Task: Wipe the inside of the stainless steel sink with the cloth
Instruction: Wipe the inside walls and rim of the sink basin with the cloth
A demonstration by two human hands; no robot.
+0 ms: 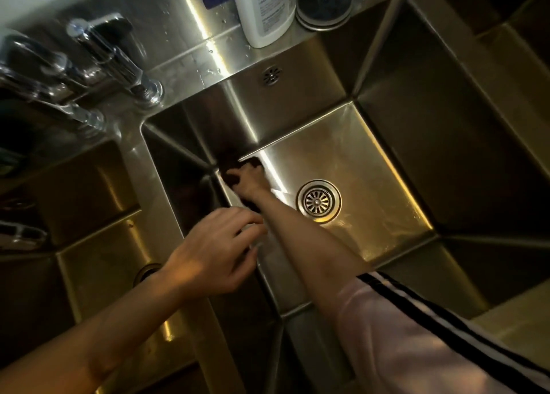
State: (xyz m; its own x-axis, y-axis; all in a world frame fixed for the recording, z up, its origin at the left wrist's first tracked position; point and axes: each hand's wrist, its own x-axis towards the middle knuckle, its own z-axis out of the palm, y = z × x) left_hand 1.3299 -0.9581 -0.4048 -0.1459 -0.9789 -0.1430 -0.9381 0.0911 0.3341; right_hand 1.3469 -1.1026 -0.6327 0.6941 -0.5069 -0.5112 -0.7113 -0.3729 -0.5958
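The stainless steel sink (416, 131) fills the middle and right of the head view, a deep square basin with a round drain (318, 201) in its floor. My right hand (248, 179) reaches down to the basin's far left bottom corner and grips a dark cloth (230, 167), pressing it where floor and left wall meet. Most of the cloth is hidden under the hand and in shadow. My left hand (214, 251) hovers above the divider between the two basins, fingers loosely curled, holding nothing.
A second basin (98, 245) lies to the left. Chrome taps (119, 63) stand at the back left. On the back ledge are a white bottle (265, 9) and a round strainer lid (324, 2). An overflow hole (271, 75) sits in the back wall.
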